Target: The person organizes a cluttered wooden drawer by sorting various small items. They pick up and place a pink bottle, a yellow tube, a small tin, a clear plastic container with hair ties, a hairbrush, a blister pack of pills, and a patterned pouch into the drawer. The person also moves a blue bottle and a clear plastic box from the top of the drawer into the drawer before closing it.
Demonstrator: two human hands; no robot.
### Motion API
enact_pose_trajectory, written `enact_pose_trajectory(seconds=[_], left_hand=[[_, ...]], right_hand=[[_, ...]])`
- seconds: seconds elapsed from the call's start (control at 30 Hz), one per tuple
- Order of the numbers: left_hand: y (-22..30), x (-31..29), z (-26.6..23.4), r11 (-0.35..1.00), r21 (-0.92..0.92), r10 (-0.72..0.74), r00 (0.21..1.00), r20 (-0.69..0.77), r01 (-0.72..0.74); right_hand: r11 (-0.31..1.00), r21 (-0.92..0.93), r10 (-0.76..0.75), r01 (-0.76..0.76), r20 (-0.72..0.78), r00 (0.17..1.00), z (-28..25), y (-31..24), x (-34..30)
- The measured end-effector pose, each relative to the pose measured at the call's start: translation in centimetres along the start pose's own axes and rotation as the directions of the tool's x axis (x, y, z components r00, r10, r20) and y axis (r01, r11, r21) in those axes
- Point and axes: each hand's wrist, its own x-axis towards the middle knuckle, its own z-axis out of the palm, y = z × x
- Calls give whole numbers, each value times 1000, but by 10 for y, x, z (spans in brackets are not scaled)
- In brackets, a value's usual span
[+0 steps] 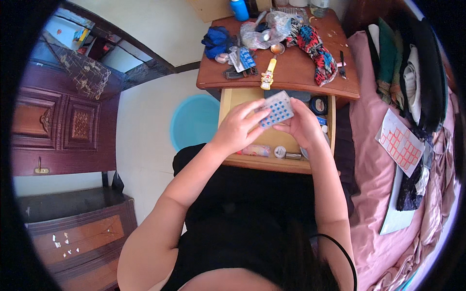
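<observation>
A blister pack [278,109] with rows of blue pills is held tilted between my two hands, above an open drawer [272,166]. My left hand [237,125] grips its left side, fingers laid over the face of the pack. On the other side my right hand [305,122] is closed round the right edge. Inside the drawer, below my hands, lie a pinkish packet [256,150], a small round white-topped jar [280,152] and a round black case [318,105]. My hands and the pack hide part of the drawer's inside.
On the wooden tabletop [213,72] are a spoon with a yellow handle [268,76], a patterned cloth [315,56], a clear plastic bag [267,31] and a blue bundle [217,41]. A light-blue basin [187,121] stands left; a pink-covered bed [371,194] lies right.
</observation>
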Motion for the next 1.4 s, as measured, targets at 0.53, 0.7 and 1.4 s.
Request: enact_pose_trajectory(seconds=[0.53, 0.7, 1.4], left_hand=[[-85, 70, -1, 779, 607, 43, 952, -302, 157], [-67, 67, -16, 874, 463, 114, 868, -484, 144], [-65, -5, 47, 801, -244, -463, 823, 329, 547]], right_hand=[[997, -46, -73, 70, -74, 995, -2, -3, 2], [999, 30, -43, 45, -57, 997, -7, -2, 4], [469, -855, -354, 221, 48, 934, -53, 66, 36]])
